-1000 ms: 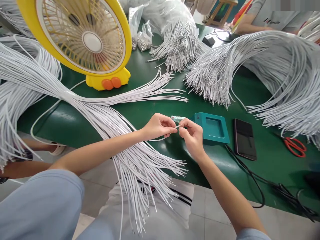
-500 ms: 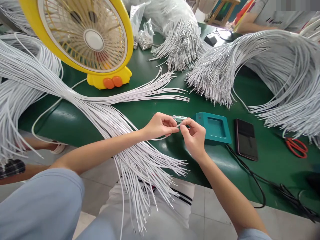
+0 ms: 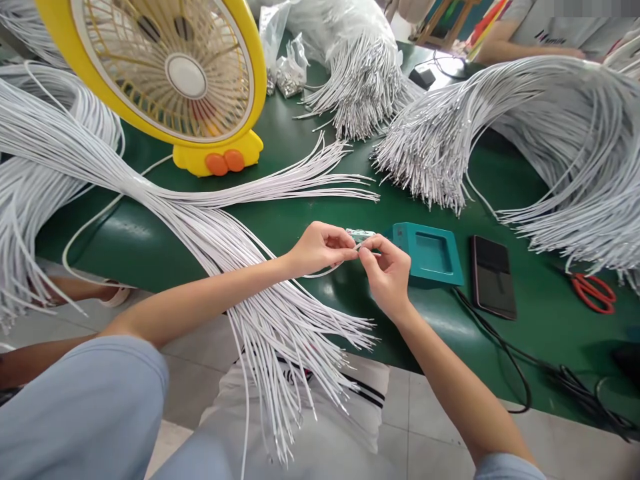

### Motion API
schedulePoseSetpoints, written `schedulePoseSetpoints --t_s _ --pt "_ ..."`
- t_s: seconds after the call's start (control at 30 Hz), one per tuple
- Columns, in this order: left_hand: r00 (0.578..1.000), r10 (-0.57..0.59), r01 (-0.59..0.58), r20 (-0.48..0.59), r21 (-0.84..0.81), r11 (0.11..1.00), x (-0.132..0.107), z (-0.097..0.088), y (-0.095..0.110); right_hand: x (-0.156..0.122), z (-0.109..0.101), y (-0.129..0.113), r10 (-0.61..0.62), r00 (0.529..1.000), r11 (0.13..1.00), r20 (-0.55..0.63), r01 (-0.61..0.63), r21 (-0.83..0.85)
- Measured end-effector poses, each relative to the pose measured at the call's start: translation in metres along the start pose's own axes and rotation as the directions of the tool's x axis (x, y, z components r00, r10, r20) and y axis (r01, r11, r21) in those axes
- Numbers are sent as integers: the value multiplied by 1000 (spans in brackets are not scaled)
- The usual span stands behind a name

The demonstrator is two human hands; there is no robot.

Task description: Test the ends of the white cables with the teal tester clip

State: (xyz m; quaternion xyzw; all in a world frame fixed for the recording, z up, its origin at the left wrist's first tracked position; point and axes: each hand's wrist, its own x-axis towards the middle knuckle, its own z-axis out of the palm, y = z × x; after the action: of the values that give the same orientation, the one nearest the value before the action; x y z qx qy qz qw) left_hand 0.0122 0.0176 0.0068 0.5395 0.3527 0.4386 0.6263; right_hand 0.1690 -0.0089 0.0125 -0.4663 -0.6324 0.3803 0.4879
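My left hand and my right hand meet above the green table, fingertips almost touching. Both pinch the end of one thin white cable that loops down below my left hand. A small clear-green part lies on the table just behind my fingers, beside a teal block fixture with a square recess. A thick sheaf of white cables runs from the left across the table edge and hangs over my lap.
A yellow desk fan stands at the back left. Big bundles of white cables fill the back and right. A black phone, red scissors and black cords lie to the right. Another person sits at the far right.
Almost nothing has shifted. My right fingertips have closed in slightly on the cable end next to my left fingers; the view has tilted a little.
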Motion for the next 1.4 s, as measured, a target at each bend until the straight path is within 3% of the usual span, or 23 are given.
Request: schedulePoseSetpoints --t_s 0.13,0.27,0.53,0.8,0.93,1.07,1.2,1.4 --pt "1000 -23 24 8 -104 994 3 -2 3 -2 -3 4 -5 1000 1000 -29 6 13" --pt "993 -56 70 99 -146 987 3 -3 3 -3 -2 7 -77 993 997 -86 77 7" --pt "981 -60 83 184 -116 990 1 -2 2 -1 -4 7 -235 972 968 -25 231 -100" --pt "985 -76 100 158 -145 984 1 -3 2 -2 -4 9 -279 959 953 -49 270 -136" --pt "983 -82 104 163 -130 986 0 -2 2 -3 -3 7 -230 971 972 -63 225 -68" --pt "983 -71 89 167 -104 991 0 -1 3 -1 -1 3 -101 992 988 -72 109 112" --pt "986 -62 78 154 -102 992 1 1 2 1 -1 1 -7 994 984 -113 27 179" --pt "989 -89 99 118 -77 992 0 2 2 0 -2 6 122 990 923 -73 -86 376"
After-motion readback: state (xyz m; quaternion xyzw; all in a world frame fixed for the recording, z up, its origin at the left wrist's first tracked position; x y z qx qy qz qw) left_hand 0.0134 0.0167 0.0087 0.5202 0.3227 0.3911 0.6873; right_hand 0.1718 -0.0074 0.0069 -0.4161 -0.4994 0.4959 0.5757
